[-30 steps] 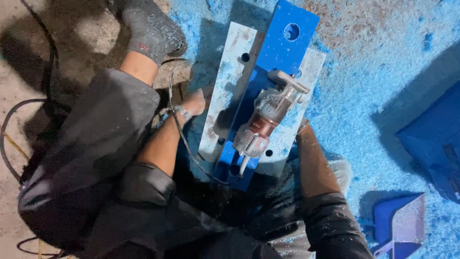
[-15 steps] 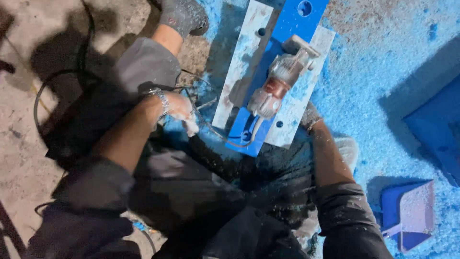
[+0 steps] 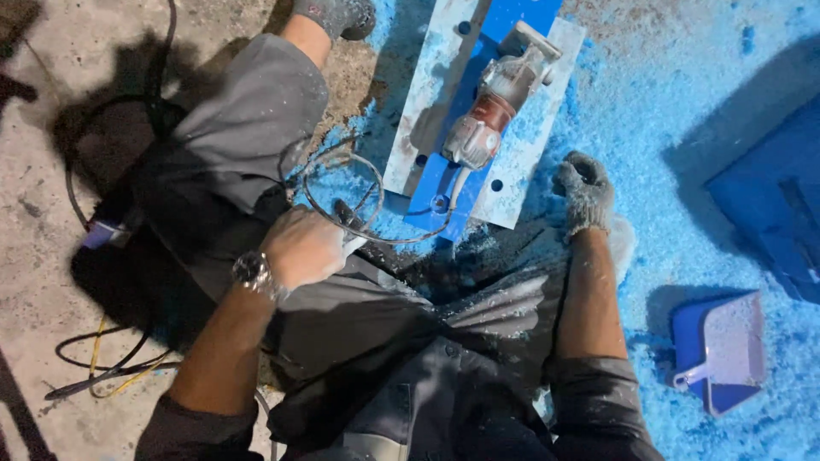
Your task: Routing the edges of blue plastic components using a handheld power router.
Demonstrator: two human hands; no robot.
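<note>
My left hand, bare and with a wristwatch, is closed on the grey power cable just above my knee. The cable loops up to a dusty electric hand tool, which lies on a blue bar across a pale metal plate. My right hand wears a grey glove powdered with blue dust. It rests on the floor with curled fingers at the plate's near right corner, and I see nothing in it. My grey trousers fill the middle of the view.
Blue shavings cover the floor on the right. A blue dustpan lies at lower right, and a dark blue box sits at the right edge. Black and yellow cables trail over bare concrete at left. My socked foot is at the top.
My left hand has drawn back from beside the plate toward my knee, bringing the cable with it. The view has shifted, and the gloved right hand now shows by the plate's corner.
</note>
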